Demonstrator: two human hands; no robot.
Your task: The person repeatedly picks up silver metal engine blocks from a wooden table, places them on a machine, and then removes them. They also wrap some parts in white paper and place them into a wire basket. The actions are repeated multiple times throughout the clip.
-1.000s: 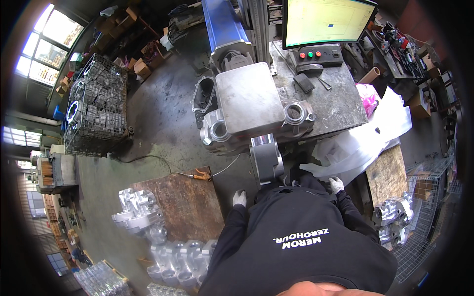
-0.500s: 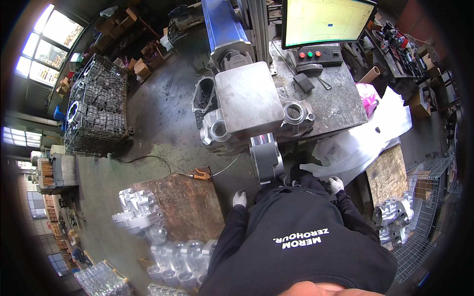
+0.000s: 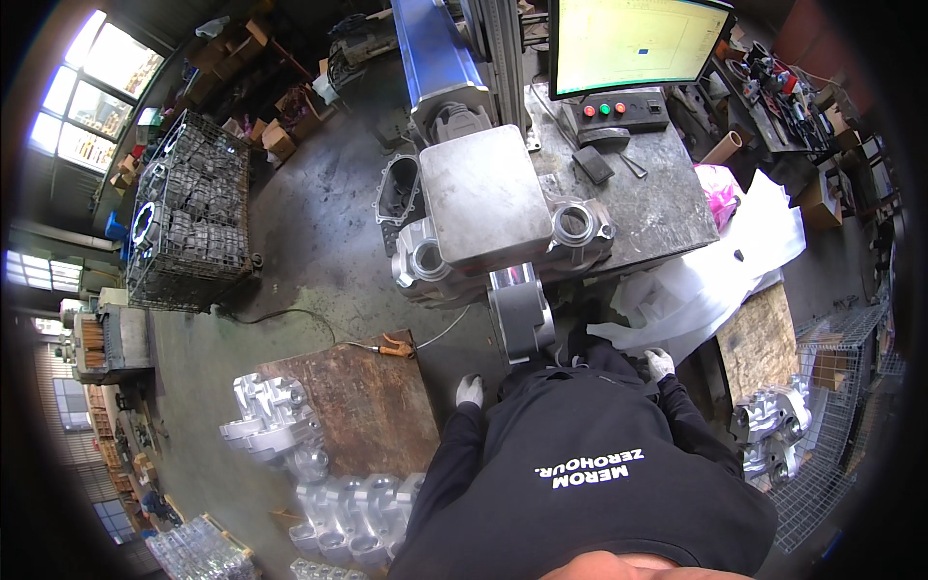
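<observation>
Both of my arms hang at my sides in black sleeves. On the left, my left hand (image 3: 470,390), in a white glove, holds nothing, its fingers loose, beside the rusty brown board (image 3: 358,396). My right hand (image 3: 660,363), gloved alike, is likewise loose, just below a white plastic sheet (image 3: 715,271). Straight ahead stands a machine with a flat grey metal plate (image 3: 486,196) on its head and a silver cylindrical unit (image 3: 522,319) towards me. Under that plate lies a large cast metal housing (image 3: 572,222) with round bores. Neither hand touches it.
A monitor (image 3: 638,46) and a button box (image 3: 619,112) stand on the metal bench (image 3: 667,208). Silver castings (image 3: 271,416) rest on the board's left side; more castings (image 3: 353,512) stand below. A hose with an orange-handled air gun (image 3: 394,345) lies there. Wire cages (image 3: 188,213) stand around.
</observation>
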